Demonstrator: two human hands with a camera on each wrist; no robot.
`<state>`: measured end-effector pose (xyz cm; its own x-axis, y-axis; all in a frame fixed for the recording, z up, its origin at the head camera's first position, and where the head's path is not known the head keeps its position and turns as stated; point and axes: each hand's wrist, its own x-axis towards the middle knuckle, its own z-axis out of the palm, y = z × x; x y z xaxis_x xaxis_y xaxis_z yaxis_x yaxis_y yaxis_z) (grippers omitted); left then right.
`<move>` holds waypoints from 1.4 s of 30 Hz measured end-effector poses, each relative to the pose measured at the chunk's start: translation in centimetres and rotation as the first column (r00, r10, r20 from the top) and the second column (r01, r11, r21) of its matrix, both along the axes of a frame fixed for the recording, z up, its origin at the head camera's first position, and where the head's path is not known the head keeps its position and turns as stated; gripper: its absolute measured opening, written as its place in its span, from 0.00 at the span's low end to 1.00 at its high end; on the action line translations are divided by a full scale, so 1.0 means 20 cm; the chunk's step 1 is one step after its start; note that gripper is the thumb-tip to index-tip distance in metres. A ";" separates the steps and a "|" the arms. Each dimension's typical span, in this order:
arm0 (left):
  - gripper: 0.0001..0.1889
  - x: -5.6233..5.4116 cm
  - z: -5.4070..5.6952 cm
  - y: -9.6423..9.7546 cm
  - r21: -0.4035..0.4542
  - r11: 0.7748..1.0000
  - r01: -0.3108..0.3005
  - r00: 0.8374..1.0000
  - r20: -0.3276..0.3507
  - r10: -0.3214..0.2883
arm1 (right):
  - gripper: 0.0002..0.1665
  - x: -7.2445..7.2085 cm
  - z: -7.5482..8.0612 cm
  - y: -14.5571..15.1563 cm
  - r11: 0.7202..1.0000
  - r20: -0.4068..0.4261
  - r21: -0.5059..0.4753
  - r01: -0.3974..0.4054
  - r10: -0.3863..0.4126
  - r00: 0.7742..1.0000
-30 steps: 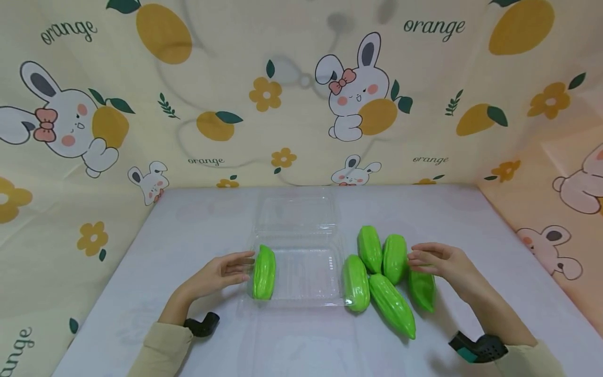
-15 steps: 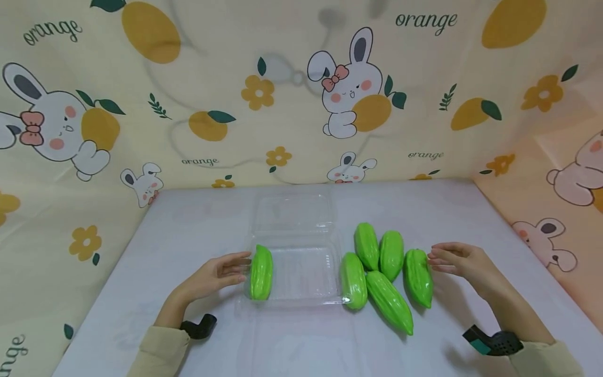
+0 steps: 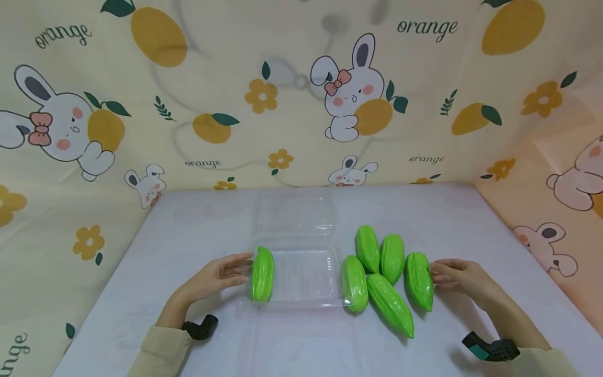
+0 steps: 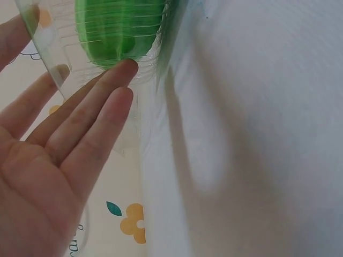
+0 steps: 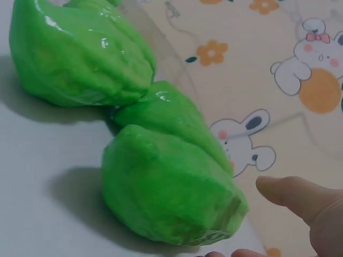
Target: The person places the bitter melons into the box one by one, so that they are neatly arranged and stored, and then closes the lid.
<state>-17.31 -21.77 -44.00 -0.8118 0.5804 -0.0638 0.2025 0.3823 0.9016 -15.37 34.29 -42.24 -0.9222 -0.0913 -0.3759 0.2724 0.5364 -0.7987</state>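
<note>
Glossy green ridged bitter melons lie on the white table. One bitter melon (image 3: 262,275) lies at the left inside the clear plastic clamshell box (image 3: 306,277), whose lid (image 3: 294,212) is folded back. My left hand (image 3: 214,275) is beside the box's left side, fingers extended; in the left wrist view its fingertips (image 4: 126,69) are right at the clear wall. My right hand (image 3: 464,280) is at the right side of the rightmost bitter melon (image 3: 419,281), fingertips at its skin. In the right wrist view the thumb (image 5: 284,190) is apart from that melon, and the other fingers are mostly out of frame.
Several more bitter melons (image 3: 390,306) lie grouped right of the box, one of them (image 3: 355,285) against its right edge. A cloth (image 3: 292,104) printed with rabbits and oranges rises behind the table and on both sides.
My right hand has drawn right from over the rightmost bitter melon, uncovering it, and then come down lower at its side. My left hand has stayed by the box.
</note>
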 end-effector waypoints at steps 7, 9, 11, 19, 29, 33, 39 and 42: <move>0.34 -0.01 0.00 0.02 0.016 1.000 0.012 1.000 0.006 -0.012 | 0.42 -0.01 -0.01 -0.01 0.998 0.044 0.063 -0.023 0.020 0.999; 0.34 -0.01 0.00 0.02 0.011 1.000 0.007 1.000 -0.002 -0.007 | 0.43 -0.02 -0.02 -0.02 0.997 0.051 0.073 -0.026 0.022 0.998; 0.33 -0.01 0.01 0.02 0.005 1.000 0.002 1.000 -0.010 -0.002 | 0.44 -0.02 -0.03 -0.03 0.996 0.058 0.085 -0.020 0.016 0.998; 0.33 0.01 0.01 0.02 0.007 1.000 0.009 1.000 -0.005 -0.009 | 0.45 -0.03 -0.06 -0.05 0.996 0.060 0.088 -0.004 -0.002 0.998; 0.33 0.00 0.03 0.00 0.001 1.000 0.010 0.999 -0.034 -0.010 | 0.46 -0.04 -0.04 -0.06 0.995 0.058 0.097 -0.020 0.014 0.998; 0.33 0.00 0.03 0.00 0.009 1.000 0.018 1.000 -0.025 -0.018 | 0.46 -0.04 -0.04 -0.06 0.995 0.064 0.090 -0.034 0.028 0.998; 0.33 0.01 0.02 -0.01 0.016 1.000 0.019 1.000 -0.007 -0.019 | 0.46 -0.04 -0.04 -0.06 0.997 0.071 0.072 -0.034 0.029 0.997; 0.33 0.01 0.01 -0.01 0.019 1.000 0.020 1.000 -0.007 -0.020 | 0.45 -0.05 -0.02 -0.06 0.997 0.059 0.068 -0.034 0.030 0.998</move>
<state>-17.10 -21.93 -43.81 -0.8001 0.5980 -0.0472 0.2162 0.3610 0.9072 -16.43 33.07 -42.71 -0.8958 -0.0929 -0.4347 0.2985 0.5989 -0.7431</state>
